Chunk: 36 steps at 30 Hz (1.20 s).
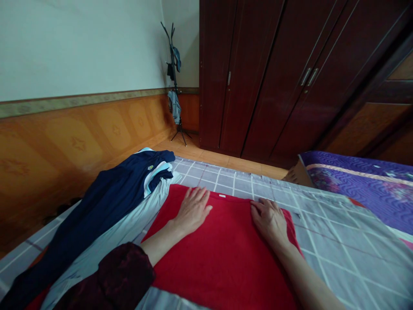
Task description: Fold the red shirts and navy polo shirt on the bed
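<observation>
A red garment lies spread on the grey checked bed, with a small white tag at its far edge. My left hand rests flat on its far left part, fingers stretched out and the thumb apart. Near the far right corner, my right hand lies on the red cloth, its fingers bent over the far edge; whether they pinch the fabric is hard to make out. To the left, a dark navy garment lies over pale clothing.
The checked bedsheet extends right toward a bed with a purple quilted cover. Beyond the bed stand a dark red wardrobe and a black coat rack with items hanging on it. An orange-panelled wall runs along the left.
</observation>
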Motion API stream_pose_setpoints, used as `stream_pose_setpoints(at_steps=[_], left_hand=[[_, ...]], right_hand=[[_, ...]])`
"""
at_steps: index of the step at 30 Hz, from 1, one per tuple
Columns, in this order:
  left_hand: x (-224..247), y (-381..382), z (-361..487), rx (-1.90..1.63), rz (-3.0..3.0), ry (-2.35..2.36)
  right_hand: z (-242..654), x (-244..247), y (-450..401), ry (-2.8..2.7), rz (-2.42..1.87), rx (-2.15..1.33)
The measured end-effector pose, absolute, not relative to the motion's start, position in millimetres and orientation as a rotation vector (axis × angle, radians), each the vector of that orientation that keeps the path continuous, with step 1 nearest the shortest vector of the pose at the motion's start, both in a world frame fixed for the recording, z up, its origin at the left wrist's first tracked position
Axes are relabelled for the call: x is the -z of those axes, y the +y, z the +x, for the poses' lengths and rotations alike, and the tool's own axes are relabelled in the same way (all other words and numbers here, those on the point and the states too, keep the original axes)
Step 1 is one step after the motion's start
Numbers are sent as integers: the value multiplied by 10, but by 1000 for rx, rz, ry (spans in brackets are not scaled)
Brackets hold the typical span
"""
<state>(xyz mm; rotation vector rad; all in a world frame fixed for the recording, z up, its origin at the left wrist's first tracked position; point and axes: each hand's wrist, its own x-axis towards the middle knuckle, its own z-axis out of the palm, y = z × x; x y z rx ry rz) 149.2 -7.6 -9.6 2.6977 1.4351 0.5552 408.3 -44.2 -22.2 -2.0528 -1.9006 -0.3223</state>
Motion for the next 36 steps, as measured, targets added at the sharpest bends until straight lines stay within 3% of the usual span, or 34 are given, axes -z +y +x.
stream_pose_setpoints(at_steps=[6,17,25,27,32,36], left_hand=[[168,-620,2056,-306,2736,853],[306,-87,841,-312,2518,1712],[156,-239,988,-402,2503,1782],[26,-505,1228,-400,2561,1653],[-89,-1287,1887,-368,2662,652],[1,-1434,1955,-296,2573,508]], right_hand=[[4086,226,-470,-1908,-2040,318],[4063,186,-498,-1883,-2032,254],[4068,192,-491,-1891,-2014,283],[4080,202,-479,-1892,-2009,287],[4104,226,-462,-1887,-1997,289],[4131,254,-467,-1903,-1979,304]])
